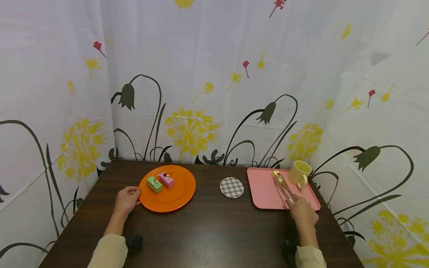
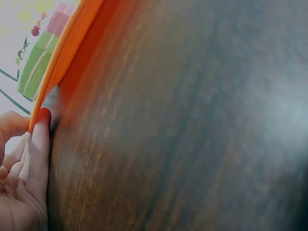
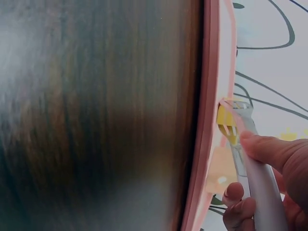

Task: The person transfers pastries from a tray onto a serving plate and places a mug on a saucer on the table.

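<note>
My left hand pinches the near-left rim of an orange plate, thumb above and fingers below in the left wrist view. On the plate a green toy cake slice and a pink toy cake slice lie side by side. Over a pink tray, my right hand grips metal tongs. A yellow toy cake slice is at the slotted tips of the tongs, seemingly between them; the tips partly cover it in the right wrist view.
A yellow mug stands at the tray's back right, close to the tongs. Between plate and tray lies a round checked coaster. The dark wooden table ends at a flower-printed curtain behind and at both sides.
</note>
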A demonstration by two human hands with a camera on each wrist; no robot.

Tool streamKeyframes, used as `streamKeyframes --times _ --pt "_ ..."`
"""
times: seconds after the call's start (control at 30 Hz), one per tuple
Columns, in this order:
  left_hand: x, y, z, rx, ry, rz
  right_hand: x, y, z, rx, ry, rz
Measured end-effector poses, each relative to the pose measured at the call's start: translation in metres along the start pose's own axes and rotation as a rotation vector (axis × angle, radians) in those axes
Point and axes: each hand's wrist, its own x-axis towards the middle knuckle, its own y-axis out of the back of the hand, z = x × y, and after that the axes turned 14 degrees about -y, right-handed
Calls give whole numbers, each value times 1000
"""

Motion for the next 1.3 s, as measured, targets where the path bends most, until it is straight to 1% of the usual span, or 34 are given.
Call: streamKeyframes --times 0.17,0.3,0.6,0.73,0.93,1.3 --pt "1 0 1 5 17 -3 -4 -1 2 38 15 6" --pt "2 0 0 7 10 -13 -5 -5 6 57 22 11" --pt "2 1 -3 7 14 -8 -5 -11 7 82 18 7" --pt "3 1 -4 5 17 -19 -6 -15 8 89 12 -7" --pt "3 0 -2 2 18 -19 -10 -19 11 101 18 -11" --pt "0 0 3 3 -1 -15 -18 -20 9 168 37 -40"
